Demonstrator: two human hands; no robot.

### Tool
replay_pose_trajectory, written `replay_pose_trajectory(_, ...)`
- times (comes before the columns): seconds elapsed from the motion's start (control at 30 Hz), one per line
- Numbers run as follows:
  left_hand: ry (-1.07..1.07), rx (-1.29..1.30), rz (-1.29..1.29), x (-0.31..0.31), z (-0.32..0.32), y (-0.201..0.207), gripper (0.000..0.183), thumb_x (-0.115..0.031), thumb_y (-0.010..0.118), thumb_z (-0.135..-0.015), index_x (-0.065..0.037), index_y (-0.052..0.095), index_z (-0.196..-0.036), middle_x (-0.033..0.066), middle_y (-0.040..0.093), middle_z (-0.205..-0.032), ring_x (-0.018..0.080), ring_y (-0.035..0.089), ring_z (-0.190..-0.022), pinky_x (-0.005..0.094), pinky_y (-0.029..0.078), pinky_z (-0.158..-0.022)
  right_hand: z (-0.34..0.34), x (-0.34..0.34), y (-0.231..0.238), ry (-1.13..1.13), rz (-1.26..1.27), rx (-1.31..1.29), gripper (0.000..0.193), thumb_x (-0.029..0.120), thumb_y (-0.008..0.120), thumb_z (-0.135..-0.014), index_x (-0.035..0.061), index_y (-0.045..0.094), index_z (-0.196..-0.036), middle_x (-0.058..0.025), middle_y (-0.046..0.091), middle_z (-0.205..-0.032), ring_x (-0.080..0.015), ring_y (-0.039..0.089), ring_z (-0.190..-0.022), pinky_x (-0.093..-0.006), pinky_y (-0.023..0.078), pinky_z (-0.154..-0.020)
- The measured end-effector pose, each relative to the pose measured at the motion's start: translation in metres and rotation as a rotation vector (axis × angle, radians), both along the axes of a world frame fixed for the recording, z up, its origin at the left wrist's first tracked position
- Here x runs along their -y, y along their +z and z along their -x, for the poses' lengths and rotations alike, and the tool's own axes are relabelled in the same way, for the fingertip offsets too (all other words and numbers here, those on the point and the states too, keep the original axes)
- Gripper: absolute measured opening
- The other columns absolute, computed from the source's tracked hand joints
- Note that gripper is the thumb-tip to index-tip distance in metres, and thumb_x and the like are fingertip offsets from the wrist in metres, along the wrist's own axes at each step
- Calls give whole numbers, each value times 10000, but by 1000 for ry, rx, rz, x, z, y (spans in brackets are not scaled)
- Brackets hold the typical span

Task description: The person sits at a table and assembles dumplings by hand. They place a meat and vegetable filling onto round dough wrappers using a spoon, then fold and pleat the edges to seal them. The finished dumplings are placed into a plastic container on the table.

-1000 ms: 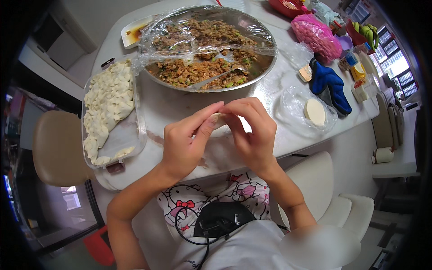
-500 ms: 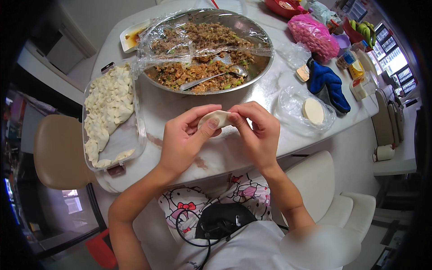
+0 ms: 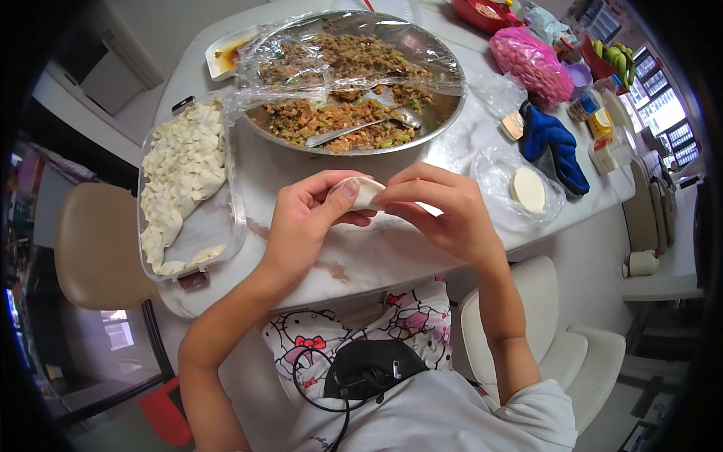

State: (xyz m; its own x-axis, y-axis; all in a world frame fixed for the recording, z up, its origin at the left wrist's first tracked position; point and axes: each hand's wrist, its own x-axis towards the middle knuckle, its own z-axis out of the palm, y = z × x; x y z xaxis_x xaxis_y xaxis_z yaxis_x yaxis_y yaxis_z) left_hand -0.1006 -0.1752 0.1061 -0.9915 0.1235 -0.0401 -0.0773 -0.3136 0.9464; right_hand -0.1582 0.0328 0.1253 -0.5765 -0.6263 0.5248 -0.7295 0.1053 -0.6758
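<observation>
A folded dumpling (image 3: 367,193) is held up over the near part of the table. My left hand (image 3: 309,207) grips it, the thumb across its front and the fingers behind. My right hand (image 3: 440,203) pinches its right end between thumb and fingertips. Beyond my hands stands a big steel bowl (image 3: 452,113) of minced filling (image 3: 331,120), partly covered with cling film, a spoon (image 3: 354,132) lying in it. On the left, a clear plastic container (image 3: 239,226) holds many finished dumplings (image 3: 181,166). Round dough wrappers (image 3: 528,189) lie on a plastic bag to the right.
Blue gloves (image 3: 553,147), a pink bag (image 3: 531,66), jars (image 3: 584,105) and a red bowl of green bananas (image 3: 595,60) crowd the table's right side. A white dish (image 3: 218,68) with brown sauce sits at the far left. Chairs (image 3: 520,316) stand by the near edge.
My right hand has turned and shifted slightly right, its fingers straighter, while still pinching the dumpling's end. The left hand keeps its hold, and the dumpling sits a little higher.
</observation>
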Motion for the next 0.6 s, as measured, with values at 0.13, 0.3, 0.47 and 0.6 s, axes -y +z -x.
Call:
replay_pose_trajectory(0.13,-65,1,-291,9,0,0,435,-186,704,-929,16,558,-1286,109,665,-1128,161,646,-938,302,548,-821,9,4,13,32,63,-38,266,-59,790,-708,38,744,-952,-72,715,-885,-203,698,-787,-297,553,-669)
replay_pose_trajectory(0.3,-51,-85,-369,11,-4,3,527,-199,799,-839,-26,554,-1272,92,662,-1132,160,634,-938,298,517,-794,17,15,32,109,140,-152,247,-54,806,-688,42,748,-908,-69,720,-827,-197,701,-737,-294,561,-649)
replay_pose_trajectory(0.47,48,-144,-380,15,-2,-2,454,-241,779,-857,-68,576,-1224,55,670,-1121,141,637,-947,289,506,-784,29,31,43,215,124,-87,168,-24,762,-758,42,719,-907,-53,706,-863,-199,691,-776,-294,547,-684)
replay_pose_trajectory(0.6,94,-195,-413,19,-1,2,415,-211,761,-874,-72,586,-1223,52,675,-1123,136,626,-949,284,496,-779,40,45,44,276,191,-47,140,-26,739,-811,1,672,-930,-81,698,-899,-166,691,-829,-287,551,-718)
